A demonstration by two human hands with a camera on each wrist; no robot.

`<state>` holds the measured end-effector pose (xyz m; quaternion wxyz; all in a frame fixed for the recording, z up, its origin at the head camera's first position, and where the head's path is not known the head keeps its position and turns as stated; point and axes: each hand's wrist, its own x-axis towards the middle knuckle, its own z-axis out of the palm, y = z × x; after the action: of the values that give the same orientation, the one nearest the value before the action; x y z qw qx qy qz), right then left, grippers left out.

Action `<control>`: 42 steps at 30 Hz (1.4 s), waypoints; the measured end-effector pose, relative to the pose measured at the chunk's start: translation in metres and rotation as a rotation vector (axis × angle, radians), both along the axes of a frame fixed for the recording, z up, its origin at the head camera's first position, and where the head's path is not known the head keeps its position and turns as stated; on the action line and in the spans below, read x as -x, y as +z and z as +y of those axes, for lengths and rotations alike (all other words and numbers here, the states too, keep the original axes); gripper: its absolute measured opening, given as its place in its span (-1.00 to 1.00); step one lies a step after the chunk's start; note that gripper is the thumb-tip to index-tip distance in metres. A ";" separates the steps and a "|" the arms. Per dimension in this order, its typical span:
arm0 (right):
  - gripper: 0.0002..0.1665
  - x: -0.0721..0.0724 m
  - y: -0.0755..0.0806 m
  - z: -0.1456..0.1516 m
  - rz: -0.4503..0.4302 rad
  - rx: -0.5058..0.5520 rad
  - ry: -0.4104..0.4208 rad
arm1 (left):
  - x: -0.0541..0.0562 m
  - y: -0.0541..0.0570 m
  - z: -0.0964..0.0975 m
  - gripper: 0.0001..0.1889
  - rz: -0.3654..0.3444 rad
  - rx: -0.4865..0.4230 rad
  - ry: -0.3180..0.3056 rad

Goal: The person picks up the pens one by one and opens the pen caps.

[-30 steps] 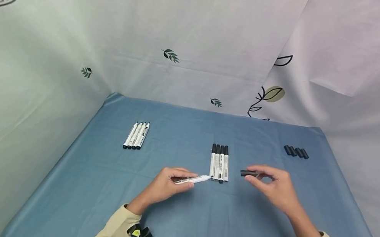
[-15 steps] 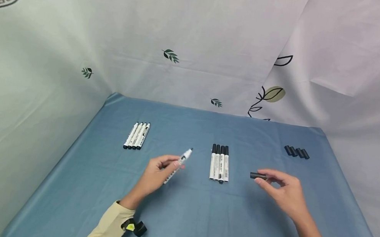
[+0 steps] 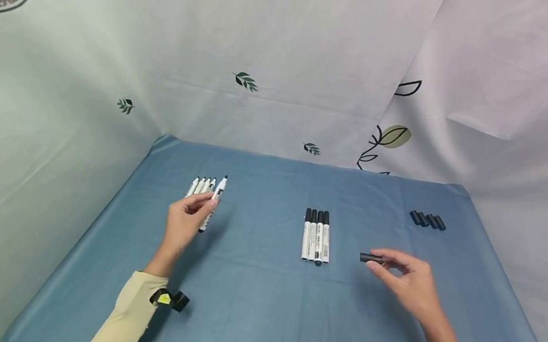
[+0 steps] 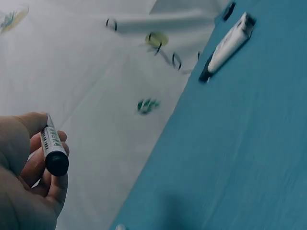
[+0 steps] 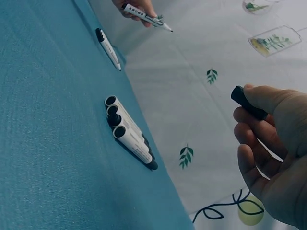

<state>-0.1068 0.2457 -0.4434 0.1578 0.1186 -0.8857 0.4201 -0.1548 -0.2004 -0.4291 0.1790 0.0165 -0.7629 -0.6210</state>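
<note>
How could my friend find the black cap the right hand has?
Find the blue cloth, then the right hand over its right side. That hand pinches the black cap above the cloth, while four other loose caps lie farther back on it.

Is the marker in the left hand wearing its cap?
No, the marker in the left hand shows its bare dark tip in the head view.

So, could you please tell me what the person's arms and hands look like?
The left hand and right hand wear no gloves. Pale cream-yellow sleeves cover the forearms, stopping short of the hands. By the left cuff sits a black band with a bright yellow patch and a boxy black block; similar gear at the right is partly cut off.
</note>
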 end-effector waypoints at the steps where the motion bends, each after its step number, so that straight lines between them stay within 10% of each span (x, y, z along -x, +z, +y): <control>1: -0.76 0.000 -0.001 0.000 -0.001 -0.001 -0.001 | 0.000 0.003 -0.004 -0.75 0.002 0.008 0.011; 8: -0.77 -0.003 -0.005 0.000 -0.014 -0.002 -0.011 | 0.011 -0.002 -0.039 -0.72 0.042 0.098 0.095; 20: -0.74 -0.004 -0.008 0.004 0.012 0.027 -0.018 | 0.049 -0.062 -0.106 -0.70 0.001 0.199 0.231; 42: -0.75 -0.009 -0.012 0.004 -0.037 0.087 -0.028 | 0.076 -0.072 -0.106 -0.60 -0.336 0.299 0.325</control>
<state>-0.0978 0.2498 -0.4552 0.1523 0.0913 -0.8709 0.4582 -0.2311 -0.3066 -0.5010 0.1477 0.2149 -0.8525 -0.4531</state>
